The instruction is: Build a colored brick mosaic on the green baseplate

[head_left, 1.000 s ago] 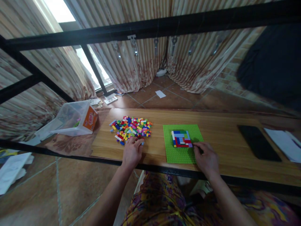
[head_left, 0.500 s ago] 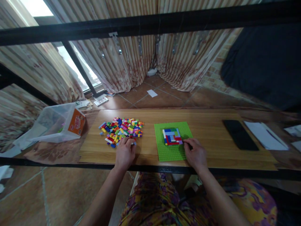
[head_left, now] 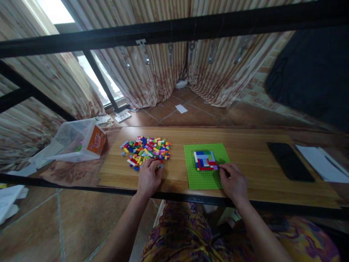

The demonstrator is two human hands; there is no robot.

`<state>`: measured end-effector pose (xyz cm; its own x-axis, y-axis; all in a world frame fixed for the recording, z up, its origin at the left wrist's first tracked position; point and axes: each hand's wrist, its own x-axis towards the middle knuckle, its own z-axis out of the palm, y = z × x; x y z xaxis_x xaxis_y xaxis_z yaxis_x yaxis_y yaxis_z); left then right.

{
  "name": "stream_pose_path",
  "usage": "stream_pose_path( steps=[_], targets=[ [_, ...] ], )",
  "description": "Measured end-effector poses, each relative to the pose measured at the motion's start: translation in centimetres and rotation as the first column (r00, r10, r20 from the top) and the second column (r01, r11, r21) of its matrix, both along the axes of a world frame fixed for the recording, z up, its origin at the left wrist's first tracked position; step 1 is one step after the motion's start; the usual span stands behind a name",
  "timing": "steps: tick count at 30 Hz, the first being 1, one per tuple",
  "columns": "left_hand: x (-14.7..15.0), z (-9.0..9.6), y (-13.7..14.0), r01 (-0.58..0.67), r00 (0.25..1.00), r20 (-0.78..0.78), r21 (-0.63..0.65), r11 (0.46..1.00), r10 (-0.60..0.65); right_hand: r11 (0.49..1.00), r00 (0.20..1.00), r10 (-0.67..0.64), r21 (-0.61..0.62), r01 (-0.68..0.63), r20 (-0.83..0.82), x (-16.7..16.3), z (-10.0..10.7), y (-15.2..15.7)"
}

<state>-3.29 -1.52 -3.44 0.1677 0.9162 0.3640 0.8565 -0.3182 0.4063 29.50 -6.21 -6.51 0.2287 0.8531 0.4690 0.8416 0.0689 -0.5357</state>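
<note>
A heap of small coloured toy bricks (head_left: 148, 147) lies on the wooden board. At its near edge is my left hand (head_left: 149, 177), fingers curled down among a few bricks; what they grip, if anything, is too small to name. To the right, a green studded baseplate (head_left: 203, 182) carries a low, roughly square brick build (head_left: 205, 161) in red, blue, green and white. My right hand (head_left: 235, 182) rests over the baseplate's right edge, thumb and forefinger pinched together close by a purple brick at the build's near right corner. Whatever sits between those fingertips is hidden.
A clear plastic bin (head_left: 79, 157) with an orange label lies at the left. On the right are a black flat slab (head_left: 290, 162) and white paper (head_left: 324, 163). A black metal bar (head_left: 174, 33) crosses above the board, and another runs along its near edge.
The whole view has shifted, so everything sits slightly further right in the picture. Both hands stay at their places, left by the heap and right by the build, with only slight finger movement.
</note>
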Motion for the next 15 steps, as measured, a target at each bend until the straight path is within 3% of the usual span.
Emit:
stream_pose_path(
  steps=[10,12,15],
  targets=[
    [-0.8,0.8,0.5,-0.097,0.987,0.132,0.047,0.994,0.09,1.0,1.0,-0.016,-0.024,0.016,0.003,0.0,0.0,-0.1],
    [-1.6,0.8,0.3,-0.154,0.976,0.163,0.043,0.987,0.145,0.999,1.0,-0.017,-0.033,0.018,0.004,0.1,-0.1,-0.1],
    [-3.9,1.0,0.4,-0.329,0.917,0.23,-0.026,0.944,0.326,0.999,1.0,-0.02,-0.036,0.021,0.016,0.1,-0.1,-0.1]
  ],
)
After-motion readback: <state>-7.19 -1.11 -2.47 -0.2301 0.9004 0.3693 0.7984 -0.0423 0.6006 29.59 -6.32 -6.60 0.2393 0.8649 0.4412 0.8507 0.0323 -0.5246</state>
